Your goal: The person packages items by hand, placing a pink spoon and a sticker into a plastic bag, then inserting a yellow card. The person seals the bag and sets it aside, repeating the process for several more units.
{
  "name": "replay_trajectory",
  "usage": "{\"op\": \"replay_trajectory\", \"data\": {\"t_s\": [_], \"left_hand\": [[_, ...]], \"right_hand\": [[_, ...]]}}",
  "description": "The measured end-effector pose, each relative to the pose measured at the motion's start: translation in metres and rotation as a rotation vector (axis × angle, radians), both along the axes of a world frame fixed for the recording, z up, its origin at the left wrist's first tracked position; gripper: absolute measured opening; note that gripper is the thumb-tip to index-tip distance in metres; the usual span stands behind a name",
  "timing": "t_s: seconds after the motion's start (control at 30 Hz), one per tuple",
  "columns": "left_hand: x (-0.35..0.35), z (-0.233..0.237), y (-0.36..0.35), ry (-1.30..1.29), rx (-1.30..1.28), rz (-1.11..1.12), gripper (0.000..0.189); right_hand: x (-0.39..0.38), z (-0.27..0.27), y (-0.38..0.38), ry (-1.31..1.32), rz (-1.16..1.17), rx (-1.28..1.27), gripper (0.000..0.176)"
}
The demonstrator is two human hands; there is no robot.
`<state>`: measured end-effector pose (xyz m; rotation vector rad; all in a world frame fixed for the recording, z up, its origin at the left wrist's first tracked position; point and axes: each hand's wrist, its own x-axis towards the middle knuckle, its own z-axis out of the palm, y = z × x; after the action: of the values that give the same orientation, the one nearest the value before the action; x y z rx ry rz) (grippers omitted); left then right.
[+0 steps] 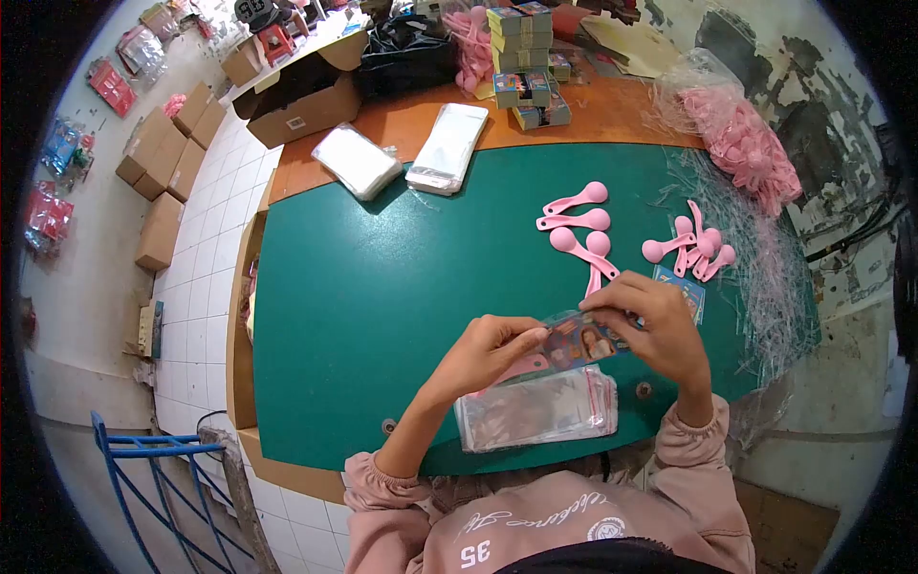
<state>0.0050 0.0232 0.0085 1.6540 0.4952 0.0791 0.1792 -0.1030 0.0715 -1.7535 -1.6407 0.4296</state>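
Observation:
Between my two hands is a printed card (pixel 590 342), with clear plastic showing around its edge. My left hand (pixel 495 349) pinches its left end between thumb and fingers. My right hand (pixel 655 320) grips the upper right part, its fingers curled over the edge. A pink piece (pixel 523 368), like a spoon handle, shows just below my left fingers. Close under the card lies a stack of clear plastic bags (pixel 535 413). Several pink spoons (pixel 595 219) rest beyond my hands, and a second group of pink spoons (pixel 706 244) lies near some blue printed cards (pixel 684 287).
Two stacks of white-looking bags (pixel 358 161) sit at the green table's (pixel 382 306) far side. Behind stand bundled card stacks (pixel 522 88), a black bag (pixel 409 55) and an open carton (pixel 301 100). Plastic scraps (pixel 765 287) and a sack of pink spoons (pixel 741 139) line the right.

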Motion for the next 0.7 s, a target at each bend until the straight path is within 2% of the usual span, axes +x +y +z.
{"op": "replay_trajectory", "data": {"t_s": [0.07, 0.13, 0.17, 0.23, 0.27, 0.33, 0.43, 0.57, 0.67, 0.7], "left_hand": [[0.003, -0.004, -0.002, -0.011, 0.008, -0.031, 0.026], [0.006, -0.010, -0.003, -0.191, 0.028, -0.086, 0.027], [0.005, -0.008, -0.002, -0.192, 0.030, -0.086, 0.027], [0.001, 0.000, 0.002, -0.083, 0.158, 0.004, 0.042], [0.001, 0.001, 0.004, -0.084, 0.164, 0.005, 0.042], [0.000, 0.000, 0.006, -0.038, 0.324, 0.056, 0.059], [-0.001, 0.000, 0.012, 0.013, 0.364, 0.045, 0.068], [-0.002, 0.000, 0.015, 0.112, 0.386, -0.012, 0.072], [-0.004, -0.002, 0.015, 0.108, 0.386, -0.043, 0.074], [-0.006, -0.006, 0.017, 0.053, 0.386, -0.043, 0.076]], "right_hand": [[-0.003, -0.004, 0.006, 0.080, 0.060, -0.063, 0.014], [-0.004, -0.009, 0.014, 0.159, 0.122, -0.124, 0.016], [-0.004, -0.011, 0.020, 0.198, 0.141, -0.195, 0.018], [0.001, -0.021, 0.028, 0.232, 0.164, -0.262, 0.021], [0.005, -0.031, 0.032, 0.271, 0.260, -0.225, 0.023], [0.011, -0.042, 0.039, 0.318, 0.413, -0.217, 0.026], [0.017, -0.052, 0.041, 0.375, 0.470, -0.227, 0.022], [0.011, -0.057, 0.038, 0.303, 0.505, -0.182, 0.019], [0.007, -0.067, 0.040, 0.301, 0.461, -0.188, 0.021], [0.004, -0.071, 0.040, 0.328, 0.363, -0.198, 0.020]]}}
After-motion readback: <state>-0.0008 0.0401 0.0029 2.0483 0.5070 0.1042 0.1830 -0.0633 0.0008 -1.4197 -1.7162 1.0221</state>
